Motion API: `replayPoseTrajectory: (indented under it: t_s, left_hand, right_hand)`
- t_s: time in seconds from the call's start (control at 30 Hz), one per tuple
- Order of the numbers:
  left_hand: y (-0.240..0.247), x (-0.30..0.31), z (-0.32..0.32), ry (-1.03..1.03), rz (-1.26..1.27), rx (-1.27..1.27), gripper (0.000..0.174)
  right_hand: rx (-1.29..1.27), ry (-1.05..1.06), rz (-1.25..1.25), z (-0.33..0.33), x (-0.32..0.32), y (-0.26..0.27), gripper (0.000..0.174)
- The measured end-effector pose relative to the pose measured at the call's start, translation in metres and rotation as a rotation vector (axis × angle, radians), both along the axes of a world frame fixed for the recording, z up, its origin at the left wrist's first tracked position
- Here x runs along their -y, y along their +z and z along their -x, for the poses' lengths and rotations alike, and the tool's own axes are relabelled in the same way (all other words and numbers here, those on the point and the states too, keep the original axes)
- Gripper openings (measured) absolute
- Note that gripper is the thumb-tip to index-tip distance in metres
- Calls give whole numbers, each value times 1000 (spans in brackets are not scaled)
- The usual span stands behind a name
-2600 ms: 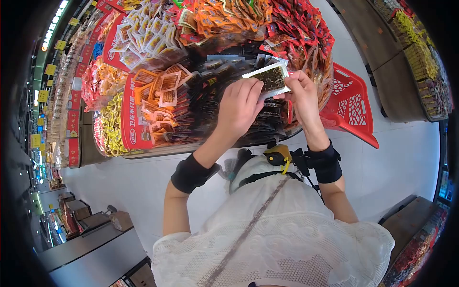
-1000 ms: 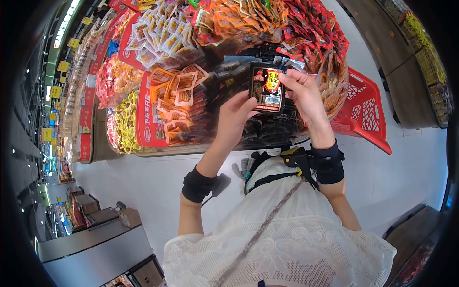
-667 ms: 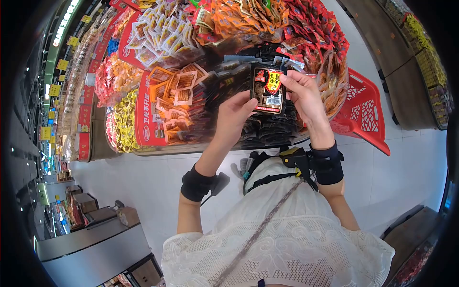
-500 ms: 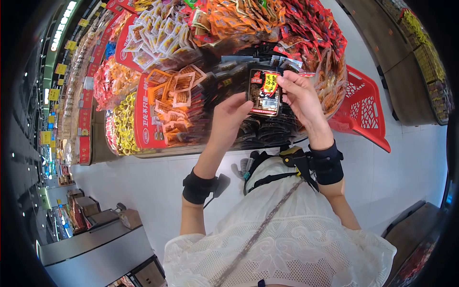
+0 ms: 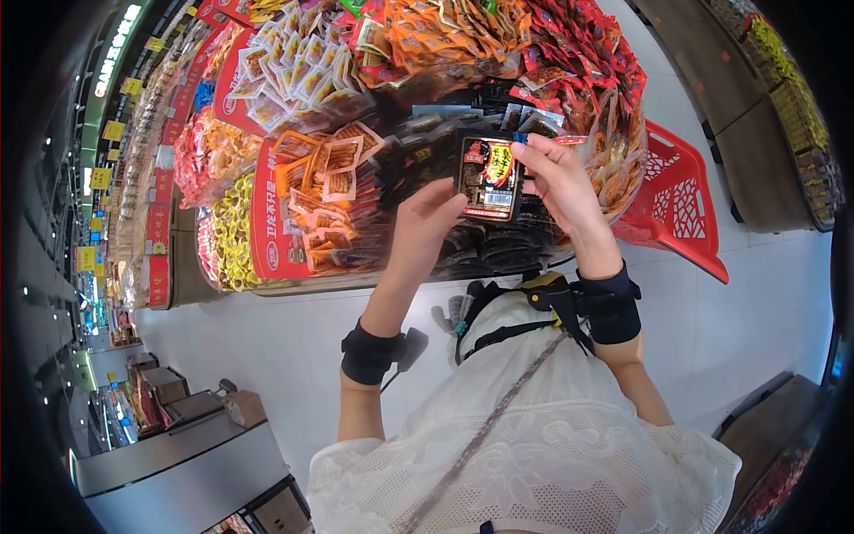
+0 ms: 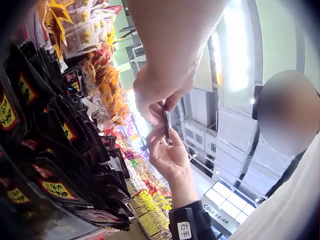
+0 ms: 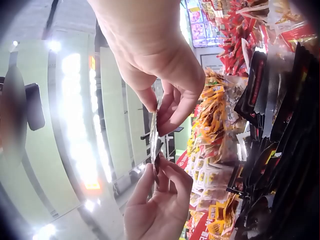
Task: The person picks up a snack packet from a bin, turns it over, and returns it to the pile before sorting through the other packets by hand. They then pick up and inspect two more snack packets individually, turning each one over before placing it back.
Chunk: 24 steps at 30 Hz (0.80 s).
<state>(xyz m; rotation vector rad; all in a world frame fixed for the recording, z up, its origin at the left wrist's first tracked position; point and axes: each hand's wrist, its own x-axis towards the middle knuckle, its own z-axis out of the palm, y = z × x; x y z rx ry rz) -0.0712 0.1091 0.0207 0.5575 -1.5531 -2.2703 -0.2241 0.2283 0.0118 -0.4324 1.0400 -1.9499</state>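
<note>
A small black packet (image 5: 487,178) with a red and yellow label faces up between both hands in the head view. The left hand (image 5: 425,222) pinches its left edge between thumb and fingers. At its upper right edge, the right hand (image 5: 565,182) grips it, thumb on the front. The right wrist view shows the packet (image 7: 154,142) edge-on, the right hand (image 7: 155,65) above and the left hand (image 7: 157,210) below. The left wrist view also has it thin between the left hand (image 6: 162,85) and right hand (image 6: 171,160). Black packets (image 5: 498,245) lie beneath the hands.
Orange-packed snacks (image 5: 445,36), red packets (image 5: 583,53) and white packets (image 5: 298,76) fill the display around the black ones. A red basket (image 5: 680,200) stands at its right. Shelves (image 5: 756,116) line the far right; a grey counter (image 5: 191,472) is at lower left.
The packet, earlier showing its dark contents in a pale-edged side, now shows its labelled side. Over the last half second, both hands have moved it slightly left, still holding it.
</note>
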Motion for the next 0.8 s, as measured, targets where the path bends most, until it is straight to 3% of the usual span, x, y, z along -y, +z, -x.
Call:
replayPoseTrajectory:
  t_s: [0.8]
  left_hand:
    - [1, 1, 2, -50, -74, -13, 26]
  right_hand:
    - [-12, 7, -63, 0, 1, 1, 11]
